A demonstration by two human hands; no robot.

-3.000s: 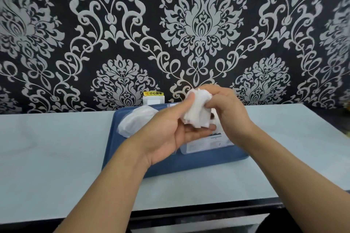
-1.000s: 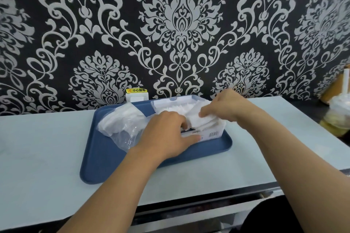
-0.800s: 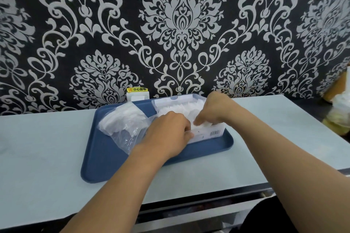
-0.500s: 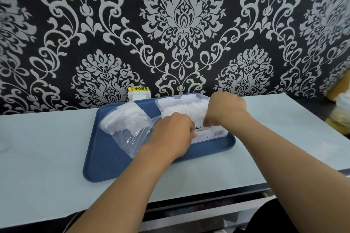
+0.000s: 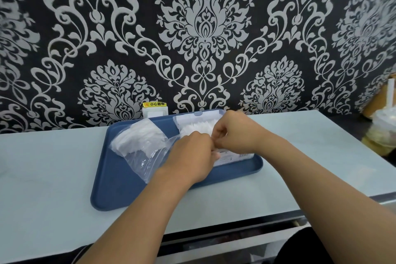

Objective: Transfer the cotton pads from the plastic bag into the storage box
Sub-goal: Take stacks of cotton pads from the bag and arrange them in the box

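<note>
A clear storage box [image 5: 237, 156] stands on the right part of a blue tray [image 5: 120, 188], with white cotton pads [image 5: 197, 129] stacked inside it. A clear plastic bag [image 5: 139, 143] lies on the tray's left part and holds more white pads. Both hands meet over the box. My left hand [image 5: 190, 158] has its fingers curled down onto the pads at the box's front. My right hand [image 5: 233, 133] has its fingers curled round the pads at the box's middle. The fingertips of both hands are hidden.
The tray sits on a pale blue table [image 5: 53, 167] against a black patterned wall. A white wall socket with a yellow label [image 5: 154, 109] is behind the tray. A plastic cup with a straw [image 5: 383, 133] stands at the far right beyond the table edge.
The pad stack went from being held up in both hands down into the box. Over the last second both hands curled their fingers and drew together over the box.
</note>
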